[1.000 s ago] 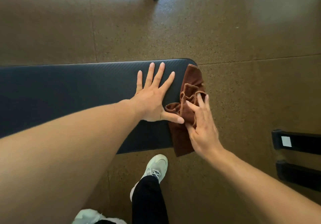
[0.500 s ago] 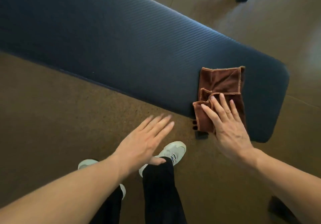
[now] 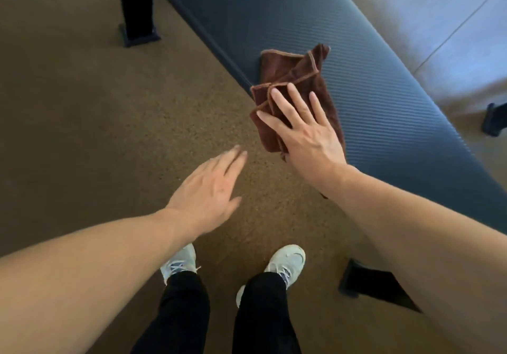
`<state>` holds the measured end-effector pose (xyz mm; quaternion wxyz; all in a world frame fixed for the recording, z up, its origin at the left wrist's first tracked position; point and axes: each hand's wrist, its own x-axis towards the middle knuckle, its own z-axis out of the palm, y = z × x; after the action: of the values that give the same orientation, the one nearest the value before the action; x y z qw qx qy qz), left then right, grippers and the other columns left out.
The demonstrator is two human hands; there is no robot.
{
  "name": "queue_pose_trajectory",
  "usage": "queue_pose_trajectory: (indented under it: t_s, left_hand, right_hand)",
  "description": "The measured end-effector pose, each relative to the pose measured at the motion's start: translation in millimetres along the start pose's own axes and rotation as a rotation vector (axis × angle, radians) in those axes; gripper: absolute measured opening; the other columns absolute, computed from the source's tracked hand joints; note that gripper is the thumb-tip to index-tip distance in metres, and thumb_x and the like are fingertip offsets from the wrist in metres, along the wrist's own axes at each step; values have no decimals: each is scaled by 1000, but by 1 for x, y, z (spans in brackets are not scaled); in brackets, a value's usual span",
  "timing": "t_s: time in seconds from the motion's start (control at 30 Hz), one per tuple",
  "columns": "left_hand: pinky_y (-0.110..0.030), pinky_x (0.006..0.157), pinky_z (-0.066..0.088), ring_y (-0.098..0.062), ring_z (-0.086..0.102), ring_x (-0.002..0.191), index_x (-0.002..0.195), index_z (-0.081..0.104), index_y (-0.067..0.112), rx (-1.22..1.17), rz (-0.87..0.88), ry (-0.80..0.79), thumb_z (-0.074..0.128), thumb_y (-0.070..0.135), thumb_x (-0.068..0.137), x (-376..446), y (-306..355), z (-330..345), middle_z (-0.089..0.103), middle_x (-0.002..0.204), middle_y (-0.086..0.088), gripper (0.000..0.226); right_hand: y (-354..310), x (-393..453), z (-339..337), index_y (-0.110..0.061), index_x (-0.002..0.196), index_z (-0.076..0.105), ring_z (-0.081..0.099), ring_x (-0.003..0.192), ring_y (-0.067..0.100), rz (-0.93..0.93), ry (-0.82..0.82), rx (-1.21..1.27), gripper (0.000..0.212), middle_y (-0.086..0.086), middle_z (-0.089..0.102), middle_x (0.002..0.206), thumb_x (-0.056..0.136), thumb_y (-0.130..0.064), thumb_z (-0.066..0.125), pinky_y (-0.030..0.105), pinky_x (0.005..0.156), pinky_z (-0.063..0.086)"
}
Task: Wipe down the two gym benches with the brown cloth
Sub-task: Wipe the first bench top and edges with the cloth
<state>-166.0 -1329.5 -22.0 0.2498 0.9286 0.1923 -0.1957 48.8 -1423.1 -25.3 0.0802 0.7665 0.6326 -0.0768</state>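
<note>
Two white shoes (image 3: pixel 285 261) stood on the brown floor (image 3: pixel 82 106), on the near side of the worktop (image 3: pixel 315 18). Black trousers (image 3: pixel 263 315) covered the legs above them. A dark foot (image 3: pixel 356 279) of the worktop sat on the floor, just right of the shoes.

The left hand (image 3: pixel 208 189) hung over the floor, near the worktop but not touching it. Its fingers were straight and wide, and it held nothing.

The right hand (image 3: pixel 307 131) lay flat on the cloth (image 3: pixel 288 71). Its fingers were spread out and straight, pressing down.

The brown cloth was folded and bunched. It lay on the near edge of the worktop, and one part hung over that edge.

The worktop was dark blue with thin ribs. Its black leg (image 3: pixel 137 7) stood on the floor, far from the cloth. Another dark foot (image 3: pixel 493 120) showed past the worktop's far side.
</note>
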Motion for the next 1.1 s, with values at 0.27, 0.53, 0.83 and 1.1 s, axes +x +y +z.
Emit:
queue_pose_trajectory:
  t_s: [0.27,0.53,0.83,1.1]
  left_hand:
    - [-40,126,11,-20,5,155,161,0,20,-14,47,-42,53,24,99,12,58,-9,4,169,-2,81]
    - [-37,123,17,-22,19,151,159,15,17,-282,-110,-3,54,10,93,35,99,-19,24,162,-5,76]
    - [-35,125,12,-21,8,155,160,4,18,-282,-334,179,50,8,95,63,-71,-74,4,169,-5,80]
    - [-37,125,17,-21,10,155,159,6,15,-247,-365,276,56,19,97,94,-183,-152,7,168,-6,80]
  right_hand:
    - [33,-139,14,-24,159,36,-4,159,30,-131,-240,-63,86,3,7,171,82,-23,75,53,127,0]
    - [46,-100,4,-6,145,56,5,158,29,-494,-390,-363,72,14,21,161,79,-31,72,49,126,-11]
    - [-24,132,-47,4,158,8,-28,151,37,-609,-281,-732,66,23,-13,168,103,-30,18,53,115,-25]
    - [-74,387,-107,-17,158,36,-15,157,28,-461,-101,-533,61,5,4,172,102,-41,38,53,127,-5]
